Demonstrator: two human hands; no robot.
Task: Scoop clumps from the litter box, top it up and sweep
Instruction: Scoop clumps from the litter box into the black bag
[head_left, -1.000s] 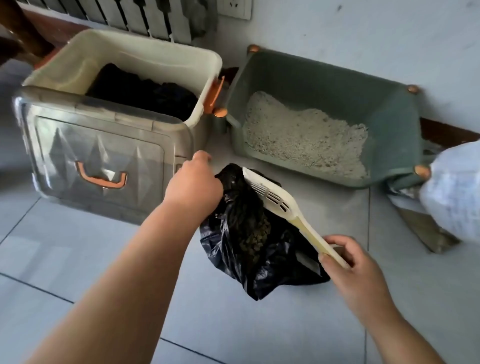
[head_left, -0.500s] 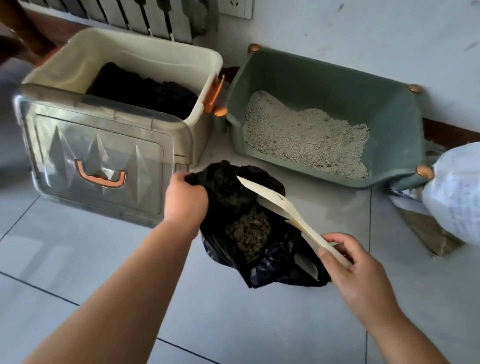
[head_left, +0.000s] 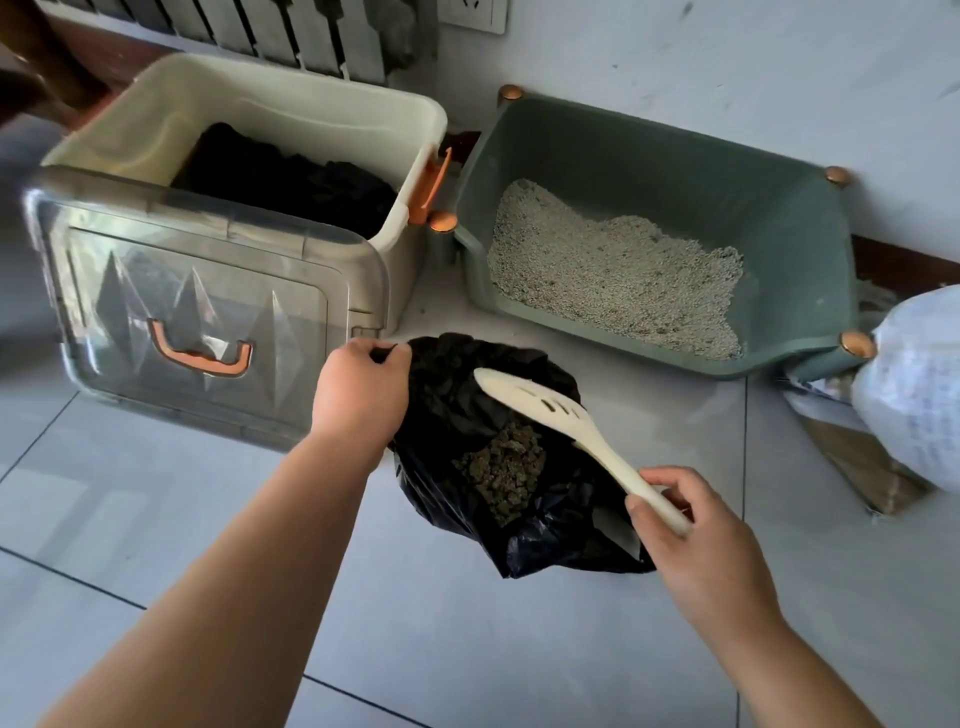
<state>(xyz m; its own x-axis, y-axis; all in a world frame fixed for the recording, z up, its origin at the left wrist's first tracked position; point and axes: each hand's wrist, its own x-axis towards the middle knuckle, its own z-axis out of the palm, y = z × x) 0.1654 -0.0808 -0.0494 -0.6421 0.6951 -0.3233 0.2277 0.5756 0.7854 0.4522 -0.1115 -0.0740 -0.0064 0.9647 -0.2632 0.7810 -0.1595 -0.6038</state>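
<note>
Between storage bin (head_left: 260, 119) & litter box (head_left: 779, 218), 1 black bag (head_left: 545, 535): your left hand (head_left: 361, 392) pinches its rim, right hand (head_left: 691, 535) grips 1 scoop (head_left: 550, 410) over the clumps (head_left: 506, 470); bare tile nearer you.

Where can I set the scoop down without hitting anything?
Bare tiles for the scoop lie between the bag and the white sack, in front of the litter box, and on the bag's near side. The strip between storage box, litter box and bag is crowded.

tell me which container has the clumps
The black bag, gripped by the left hand: clumps lie inside. The green box holds pale litter, the cream bin something black.
</note>
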